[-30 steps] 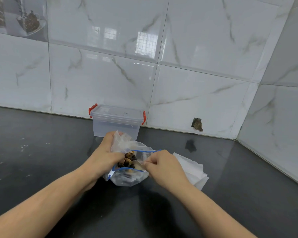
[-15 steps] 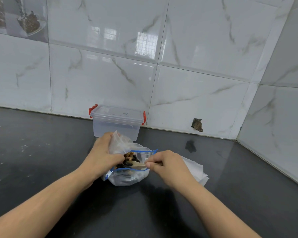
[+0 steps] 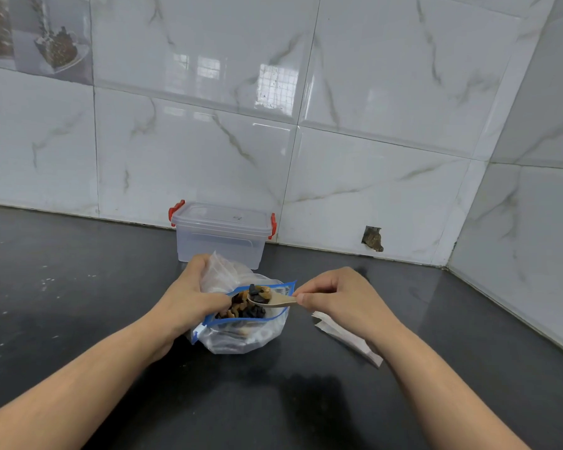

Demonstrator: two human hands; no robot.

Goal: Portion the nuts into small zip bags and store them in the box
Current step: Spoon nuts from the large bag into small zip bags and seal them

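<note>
The nuts, mixed light and dark pieces, fill the open mouth of a clear zip bag with a blue seal strip, standing on the dark countertop. A small beige spoon loaded with nuts is held over the bag mouth. The right hand pinches the spoon handle between thumb and fingers. The left hand grips the bag's left rim together with bunched clear plastic. The lidded clear box, red latches, stands just behind the bag against the tiled wall. White paper lies under the right wrist.
</note>
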